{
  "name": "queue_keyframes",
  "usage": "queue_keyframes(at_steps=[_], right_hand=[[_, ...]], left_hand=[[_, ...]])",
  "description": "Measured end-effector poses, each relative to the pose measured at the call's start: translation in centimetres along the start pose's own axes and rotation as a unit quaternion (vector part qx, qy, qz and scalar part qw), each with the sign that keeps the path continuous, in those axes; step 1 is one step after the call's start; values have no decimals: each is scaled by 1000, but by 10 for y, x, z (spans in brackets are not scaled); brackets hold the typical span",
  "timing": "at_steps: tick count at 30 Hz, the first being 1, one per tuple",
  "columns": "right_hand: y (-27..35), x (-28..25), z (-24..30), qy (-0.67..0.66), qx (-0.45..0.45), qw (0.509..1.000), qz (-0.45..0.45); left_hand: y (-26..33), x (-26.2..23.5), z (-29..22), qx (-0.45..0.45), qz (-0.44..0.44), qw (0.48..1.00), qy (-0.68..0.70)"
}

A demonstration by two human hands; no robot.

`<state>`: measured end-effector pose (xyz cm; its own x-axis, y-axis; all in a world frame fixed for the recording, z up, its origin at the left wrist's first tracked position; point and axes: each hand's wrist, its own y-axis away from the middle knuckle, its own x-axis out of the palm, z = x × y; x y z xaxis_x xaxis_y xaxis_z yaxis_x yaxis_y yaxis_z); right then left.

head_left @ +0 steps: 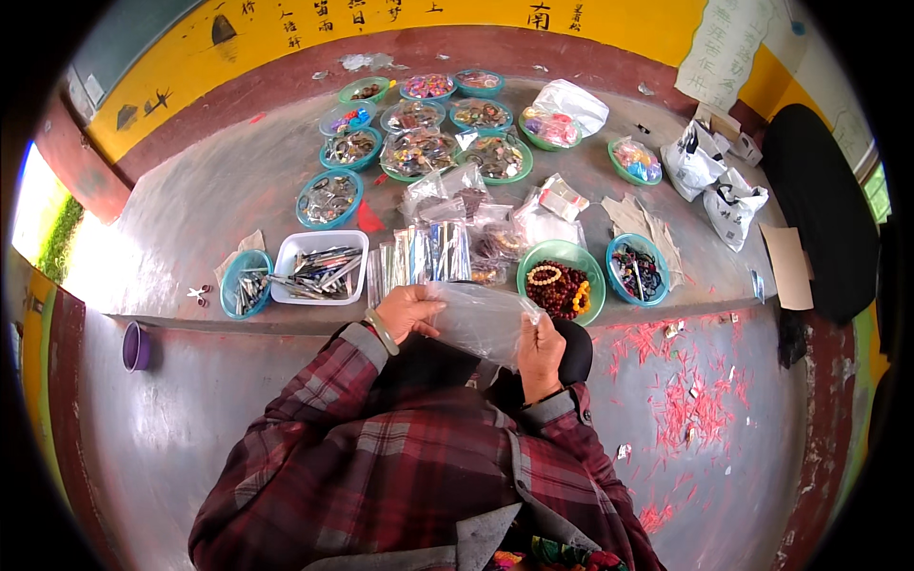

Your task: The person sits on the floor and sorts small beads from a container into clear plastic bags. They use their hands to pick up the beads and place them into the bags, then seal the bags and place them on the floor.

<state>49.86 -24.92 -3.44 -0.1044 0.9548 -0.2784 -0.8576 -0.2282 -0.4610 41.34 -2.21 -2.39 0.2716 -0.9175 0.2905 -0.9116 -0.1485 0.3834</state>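
Note:
A clear plastic bag (476, 319) is stretched between my two hands, just above my lap. My left hand (409, 312), with a pale bangle at the wrist, pinches one end of it. At the other end my right hand (540, 352) is closed on the plastic. Beyond the bag lie packs of pens in clear sleeves (433, 252). Left of those stands a white tub (322, 249) of loose pens. Close past my right hand is a green basin (600, 285) holding beaded bracelets (557, 285).
Blue basins flank the near row: one with pens (249, 284), one with dark strands (638, 269). Several basins of small goods (419, 152) stand farther back. White bags (733, 205) sit at right, scissors (199, 293) at left. A purple bucket (136, 346) and red scraps (690, 404) are on the floor.

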Motion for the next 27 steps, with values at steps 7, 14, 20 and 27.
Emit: queue_keyframes(at_steps=[7, 14, 20, 27], right_hand=[[2, -3, 0, 22, 39, 996, 79], [-44, -4, 8, 0, 54, 967, 249], [-130, 0, -69, -3, 162, 962, 222], [-226, -7, -176, -87, 322, 936, 114]], left_hand=[[-1, -6, 5, 5, -8, 1000, 12], [-10, -31, 24, 32, -3, 998, 52], [-32, -38, 46, 50, 13, 996, -69], [-62, -45, 78, 36, 56, 973, -223]])
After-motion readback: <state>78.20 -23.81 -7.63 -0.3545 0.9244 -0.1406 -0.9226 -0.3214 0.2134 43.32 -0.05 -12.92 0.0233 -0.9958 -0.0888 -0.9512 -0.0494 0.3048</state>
